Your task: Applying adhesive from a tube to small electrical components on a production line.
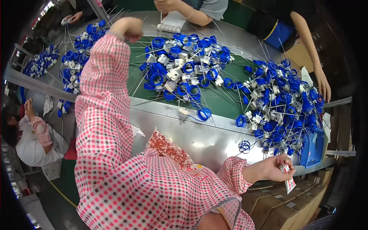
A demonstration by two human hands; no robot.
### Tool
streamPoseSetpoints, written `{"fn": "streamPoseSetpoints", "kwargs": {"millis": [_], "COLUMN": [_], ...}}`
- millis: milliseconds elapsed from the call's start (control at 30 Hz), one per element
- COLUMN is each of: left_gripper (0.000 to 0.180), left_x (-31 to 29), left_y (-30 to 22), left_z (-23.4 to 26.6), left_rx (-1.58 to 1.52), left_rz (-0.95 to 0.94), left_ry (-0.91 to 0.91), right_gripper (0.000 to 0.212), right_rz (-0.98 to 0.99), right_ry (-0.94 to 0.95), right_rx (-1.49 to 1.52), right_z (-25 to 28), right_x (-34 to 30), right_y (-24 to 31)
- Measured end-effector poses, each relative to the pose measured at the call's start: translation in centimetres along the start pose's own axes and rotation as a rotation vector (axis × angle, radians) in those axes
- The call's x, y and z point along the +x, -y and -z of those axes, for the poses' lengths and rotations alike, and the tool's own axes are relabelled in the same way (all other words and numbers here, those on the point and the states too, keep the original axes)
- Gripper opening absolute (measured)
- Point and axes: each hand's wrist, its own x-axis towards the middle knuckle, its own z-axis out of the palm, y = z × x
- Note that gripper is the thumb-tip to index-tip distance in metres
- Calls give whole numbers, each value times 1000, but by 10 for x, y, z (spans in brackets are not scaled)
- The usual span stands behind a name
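Observation:
My right hand (pixel 276 168) is closed round a small white packet with red print (pixel 290 185), held out past the right end of the metal edge. Its lower end hangs out below my fingers. My left hand (pixel 129 28) reaches to the far side, bent down at the wrist with its fingers curled in; what they hold, if anything, is hidden. Right of it lies a heap of blue coiled cables with white housings and thin metal rods (pixel 180 71). A second such heap (pixel 278 101) spreads above my right hand.
The green belt (pixel 222 103) runs behind the metal ledge (pixel 191 132). A blue bin (pixel 312 147) stands at the right; cardboard boxes (pixel 283 209) sit below. Across the belt are a co-worker's hands (pixel 166 5); another person's hand (pixel 322 85) touches the right heap. More coils (pixel 74 61) lie left.

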Motion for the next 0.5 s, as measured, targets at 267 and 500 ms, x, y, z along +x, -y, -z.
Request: {"fn": "streamPoseSetpoints", "kwargs": {"millis": [267,500], "left_gripper": [32,39], "left_x": [38,40], "left_y": [54,25], "left_z": [-123,-159], "left_rx": [-590,-575], "left_rz": [-643,-440], "left_ry": [-105,-407], "right_gripper": [23,26], "right_rz": [15,36], "right_ry": [52,160], "right_rx": [-141,-129], "right_z": [-29,-48], "right_x": [-29,-46], "right_y": [-15,-27]}}
